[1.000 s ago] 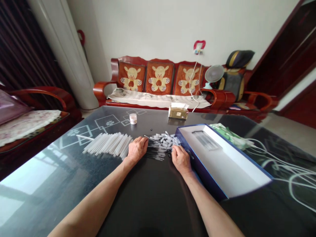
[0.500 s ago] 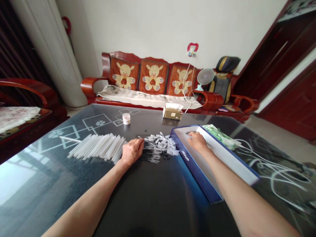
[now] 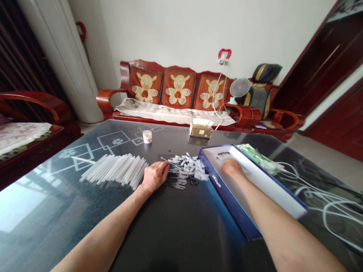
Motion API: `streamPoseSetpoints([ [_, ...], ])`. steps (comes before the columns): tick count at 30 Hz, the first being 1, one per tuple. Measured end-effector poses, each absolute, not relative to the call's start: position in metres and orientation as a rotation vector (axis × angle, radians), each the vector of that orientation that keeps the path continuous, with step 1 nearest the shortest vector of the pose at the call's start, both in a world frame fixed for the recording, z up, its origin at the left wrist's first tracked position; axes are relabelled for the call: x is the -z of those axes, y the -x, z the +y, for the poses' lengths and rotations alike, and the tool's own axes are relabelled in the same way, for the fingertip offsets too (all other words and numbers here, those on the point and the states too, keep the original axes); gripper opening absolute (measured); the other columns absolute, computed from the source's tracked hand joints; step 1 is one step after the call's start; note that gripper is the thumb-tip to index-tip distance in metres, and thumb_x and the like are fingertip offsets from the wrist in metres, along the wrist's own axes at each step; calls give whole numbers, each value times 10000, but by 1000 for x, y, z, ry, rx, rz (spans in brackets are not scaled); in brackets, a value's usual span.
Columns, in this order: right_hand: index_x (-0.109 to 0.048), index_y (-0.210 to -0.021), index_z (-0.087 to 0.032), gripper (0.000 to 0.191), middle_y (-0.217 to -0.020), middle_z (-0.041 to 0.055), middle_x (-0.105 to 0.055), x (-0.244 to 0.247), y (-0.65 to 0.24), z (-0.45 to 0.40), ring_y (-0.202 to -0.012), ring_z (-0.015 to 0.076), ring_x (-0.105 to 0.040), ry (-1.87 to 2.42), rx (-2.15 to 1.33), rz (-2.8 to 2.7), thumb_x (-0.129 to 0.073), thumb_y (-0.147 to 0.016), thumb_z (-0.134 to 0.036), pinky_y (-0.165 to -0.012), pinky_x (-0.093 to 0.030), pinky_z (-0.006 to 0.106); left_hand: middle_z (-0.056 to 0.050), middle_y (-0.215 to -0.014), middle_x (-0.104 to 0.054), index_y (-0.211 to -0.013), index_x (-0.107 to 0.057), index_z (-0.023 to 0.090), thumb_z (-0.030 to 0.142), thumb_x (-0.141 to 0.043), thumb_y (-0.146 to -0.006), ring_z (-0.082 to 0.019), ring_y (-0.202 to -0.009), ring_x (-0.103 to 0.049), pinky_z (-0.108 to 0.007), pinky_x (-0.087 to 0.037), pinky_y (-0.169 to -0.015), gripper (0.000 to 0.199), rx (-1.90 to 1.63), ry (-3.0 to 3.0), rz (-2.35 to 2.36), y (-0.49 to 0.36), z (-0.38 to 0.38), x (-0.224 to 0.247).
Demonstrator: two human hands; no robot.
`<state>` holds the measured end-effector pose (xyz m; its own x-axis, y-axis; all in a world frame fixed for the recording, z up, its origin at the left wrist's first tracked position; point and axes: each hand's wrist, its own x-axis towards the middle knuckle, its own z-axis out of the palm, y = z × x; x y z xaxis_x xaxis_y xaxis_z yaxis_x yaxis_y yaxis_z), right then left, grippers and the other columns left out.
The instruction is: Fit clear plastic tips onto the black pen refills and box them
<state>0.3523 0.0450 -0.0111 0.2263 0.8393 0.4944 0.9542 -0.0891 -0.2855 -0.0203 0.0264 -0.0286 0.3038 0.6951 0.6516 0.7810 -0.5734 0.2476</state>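
My left hand (image 3: pixel 155 176) is closed on a thin rod (image 3: pixel 164 159) whose tip sticks out past the fingers. It rests between a row of whitish tubes (image 3: pixel 115 170) and a pile of small white caps (image 3: pixel 191 165). Dark thin refills (image 3: pixel 175 177) lie beside the caps, with small black pieces (image 3: pixel 194 182) near them. My right hand (image 3: pixel 231 167) is inside a shallow blue box (image 3: pixel 227 200) with a white interior, over several clear pens (image 3: pixel 224 155) at its far end. Its fingers are curled and mostly hidden, so what they hold cannot be seen.
A small white jar (image 3: pixel 147 136) and a tissue box (image 3: pixel 201 128) stand toward the far edge of the dark table (image 3: pixel 159 234). Right of the blue box lie a green packet (image 3: pixel 259 158) and white cables (image 3: pixel 334 206). One tube (image 3: pixel 83 160) lies apart at the left.
My right hand has turned and curled, its fingers now hidden below it, and more of the clear pens show in the box. The view has shifted slightly; my left hand stays closed.
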Motion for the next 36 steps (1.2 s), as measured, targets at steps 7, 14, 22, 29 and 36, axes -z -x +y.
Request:
streamPoseSetpoints([
  [7,-488,-1289,-98,518,-853,120,-702,-71,-293,22,-814,248,-665,2002,246,-1365,-523,-788,-223,-763,-478,361,-49,-788,-668,-1081,-621,177,328,-409,-953,-150,-769,-633,-249,-499,-736,290,1229,2513,-1245,19,20,24],
  [14,-414,-1325,-226,625,-772,-9,-687,-37,-166,-7,-623,167,-662,1357,-545,-1329,-614,-745,-346,-622,-541,298,-141,-1219,-578,-1355,-423,152,393,-476,-920,-218,-1103,-563,-339,-483,-954,500,1277,2624,-868,13,7,13],
  [22,-655,-1037,-206,396,-880,86,-729,15,-156,-7,-764,248,-710,1244,-889,-1078,-554,-811,-516,-621,-596,387,-93,-995,-658,-1203,-580,180,174,-335,-948,-180,-829,-580,-324,-479,-779,353,976,2521,-1051,11,17,18],
  [29,-686,-739,-238,373,-701,53,-712,17,-152,-14,-603,226,-664,1372,-813,-1204,-577,-789,-591,-528,-559,353,-66,-853,-641,-1159,-612,214,314,-382,-971,-181,-759,-533,-325,-420,-729,313,899,2464,-1114,6,15,20],
  [36,-710,-854,-223,341,-752,52,-719,19,-156,-10,-673,223,-677,1312,-751,-1332,-564,-823,-529,-625,-578,369,-55,-742,-593,-1021,-653,222,371,-361,-980,-178,-731,-511,-326,-374,-708,330,830,2462,-1199,4,11,16],
])
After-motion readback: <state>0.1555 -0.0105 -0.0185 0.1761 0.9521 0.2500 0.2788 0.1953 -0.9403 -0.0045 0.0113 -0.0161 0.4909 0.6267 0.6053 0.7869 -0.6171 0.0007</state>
